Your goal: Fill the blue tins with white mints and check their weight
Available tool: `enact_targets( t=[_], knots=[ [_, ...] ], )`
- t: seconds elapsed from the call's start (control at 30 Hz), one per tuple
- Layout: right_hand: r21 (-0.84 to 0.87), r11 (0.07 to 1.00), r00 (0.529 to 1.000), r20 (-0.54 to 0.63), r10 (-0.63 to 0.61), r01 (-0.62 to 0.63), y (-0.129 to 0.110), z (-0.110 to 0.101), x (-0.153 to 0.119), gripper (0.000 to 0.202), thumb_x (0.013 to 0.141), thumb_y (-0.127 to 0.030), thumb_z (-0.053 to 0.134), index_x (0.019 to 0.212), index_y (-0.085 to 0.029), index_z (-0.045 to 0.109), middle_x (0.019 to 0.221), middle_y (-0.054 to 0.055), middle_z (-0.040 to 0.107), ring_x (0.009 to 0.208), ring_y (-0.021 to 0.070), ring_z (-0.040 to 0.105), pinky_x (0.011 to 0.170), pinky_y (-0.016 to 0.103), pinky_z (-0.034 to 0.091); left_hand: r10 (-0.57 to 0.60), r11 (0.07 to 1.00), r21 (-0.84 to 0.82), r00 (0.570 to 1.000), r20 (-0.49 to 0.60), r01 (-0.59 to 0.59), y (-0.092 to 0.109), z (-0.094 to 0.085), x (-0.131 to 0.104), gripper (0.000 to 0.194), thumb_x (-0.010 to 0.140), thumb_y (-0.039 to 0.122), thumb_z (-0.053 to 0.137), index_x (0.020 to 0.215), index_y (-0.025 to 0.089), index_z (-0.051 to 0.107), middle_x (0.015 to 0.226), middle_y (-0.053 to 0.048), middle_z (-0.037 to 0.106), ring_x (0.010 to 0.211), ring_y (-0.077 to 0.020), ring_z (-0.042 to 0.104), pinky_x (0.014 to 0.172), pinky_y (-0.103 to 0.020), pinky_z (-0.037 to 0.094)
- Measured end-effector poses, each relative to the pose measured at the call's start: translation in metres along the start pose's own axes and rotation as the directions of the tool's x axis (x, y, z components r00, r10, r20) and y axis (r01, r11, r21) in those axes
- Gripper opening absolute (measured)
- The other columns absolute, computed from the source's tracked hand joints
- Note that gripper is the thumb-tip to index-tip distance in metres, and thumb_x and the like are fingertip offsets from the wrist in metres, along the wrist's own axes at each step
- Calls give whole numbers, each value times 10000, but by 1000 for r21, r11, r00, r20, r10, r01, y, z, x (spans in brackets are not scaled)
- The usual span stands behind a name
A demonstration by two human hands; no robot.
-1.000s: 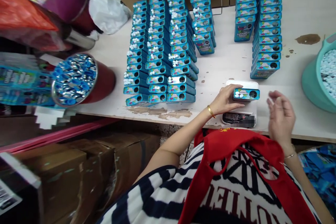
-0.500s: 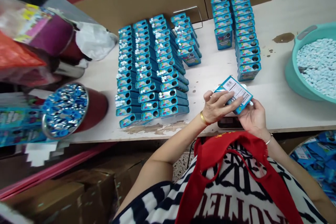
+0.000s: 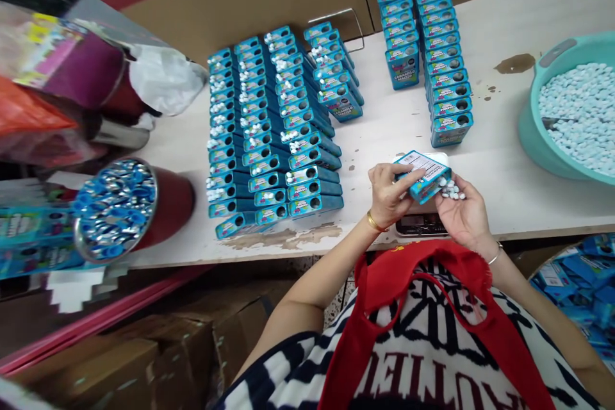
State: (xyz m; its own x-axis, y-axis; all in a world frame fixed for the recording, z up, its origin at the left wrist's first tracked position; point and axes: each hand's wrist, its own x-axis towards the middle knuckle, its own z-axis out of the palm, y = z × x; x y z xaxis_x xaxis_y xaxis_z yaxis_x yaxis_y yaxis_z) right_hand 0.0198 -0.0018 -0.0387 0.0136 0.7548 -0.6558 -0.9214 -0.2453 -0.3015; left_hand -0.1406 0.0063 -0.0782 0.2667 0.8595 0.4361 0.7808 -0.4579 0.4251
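My left hand (image 3: 388, 195) grips a small blue candy box (image 3: 429, 174) by its left side, with the printed white label facing up and the box tilted towards the right. Cupped under its right end, my right hand (image 3: 465, 216) holds a small heap of pale candies (image 3: 452, 189) on the fingers and palm. Below both hands sits a scale (image 3: 421, 225) near the table edge, its dark display showing and most of its white top hidden by the box and hands.
Rows of blue candy boxes (image 3: 307, 160), many with candies on top, stand left of my hands. Two more rows of boxes (image 3: 449, 106) stand ahead. A turquoise tub (image 3: 531, 134) of candies is right; a red bucket (image 3: 175, 195) of blue-silver packets is left.
The box has tipped and shifted slightly left in my left hand. My right hand has come off the box and now shows a heap of candies in it.
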Motion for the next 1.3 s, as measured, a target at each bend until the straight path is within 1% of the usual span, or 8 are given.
enact_targets(
  t=[0.27, 0.43, 0.5, 0.63, 0.73, 0.9, 1.1, 1.3],
  knots=[
    [-99, 995, 1000, -7, -7, 6, -15, -33, -4, 180, 882, -150, 494, 944, -123, 662, 919, 106, 753, 997, 194, 726, 927, 321, 596, -154, 917, -361, 985, 74, 170, -9, 22, 0, 372, 882, 380, 593, 1201, 193, 549, 1145, -92, 640, 1075, -208, 592, 934, -378, 460],
    [-106, 994, 999, -41, -35, 30, -20, -44, -13, 200, 883, -151, 485, 973, -119, 661, 927, 112, 755, 1045, 210, 713, 923, 326, 600, -145, 923, -332, 976, 163, 193, -18, 30, 0, 461, 850, 390, 667, 1232, 188, 507, 1258, -122, 628, 1196, -238, 572, 999, -397, 444],
    [-104, 994, 998, -52, -46, 41, -21, -44, -19, 205, 885, -145, 483, 974, -104, 663, 958, 127, 752, 1069, 217, 705, 931, 318, 595, -111, 934, -320, 981, 157, 157, -17, 21, 0, 543, 848, 434, 670, 1287, 183, 471, 1285, -134, 612, 1212, -237, 566, 1017, -400, 440],
    [-136, 990, 997, -59, -46, 38, -19, -47, -36, 224, 901, -154, 465, 983, -103, 667, 1021, 131, 749, 1110, 227, 686, 923, 316, 598, -86, 958, -283, 986, -145, 42, 5, -6, -13, 525, 898, 477, 604, 1292, 156, 472, 1201, -145, 629, 1145, -221, 577, 989, -396, 460],
    [-172, 985, 999, -53, -6, -3, -10, -55, -48, 253, 915, -190, 449, 1013, -124, 672, 1052, 115, 749, 1116, 207, 684, 922, 324, 596, 142, 950, -275, 989, -35, -146, 39, -15, -31, 301, 988, 343, 462, 1224, 180, 556, 1096, -101, 657, 1013, -169, 605, 882, -327, 506],
    [-247, 968, 997, -77, 14, -33, 5, -77, -66, 255, 910, -267, 491, 1041, -173, 689, 1145, 93, 729, 1148, 186, 667, 984, 336, 558, 387, 920, -221, 833, 395, -323, 90, 0, -49, 313, 1026, 275, 350, 1122, 208, 641, 1164, -84, 620, 958, -176, 608, 778, -300, 518],
    [-249, 959, 956, -224, -190, 132, 10, -97, -87, 304, 888, -200, 456, 1092, -201, 682, 1163, 61, 719, 1136, 174, 669, 1037, 397, 522, 565, 825, -314, 701, 436, -469, 114, -1, -44, 301, 1012, 181, 363, 1054, 161, 660, 1073, -102, 621, 935, -191, 631, 740, -308, 507],
    [-277, 937, 927, -244, -284, 214, 24, -103, -101, 290, 860, -230, 500, 1082, -234, 686, 1192, 37, 709, 1192, 173, 634, 1099, 417, 462, 606, 795, -336, 685, 404, -505, 118, -8, -46, 280, 995, 123, 363, 1034, 113, 640, 1051, -121, 623, 939, -198, 642, 751, -312, 518]
  ],
)
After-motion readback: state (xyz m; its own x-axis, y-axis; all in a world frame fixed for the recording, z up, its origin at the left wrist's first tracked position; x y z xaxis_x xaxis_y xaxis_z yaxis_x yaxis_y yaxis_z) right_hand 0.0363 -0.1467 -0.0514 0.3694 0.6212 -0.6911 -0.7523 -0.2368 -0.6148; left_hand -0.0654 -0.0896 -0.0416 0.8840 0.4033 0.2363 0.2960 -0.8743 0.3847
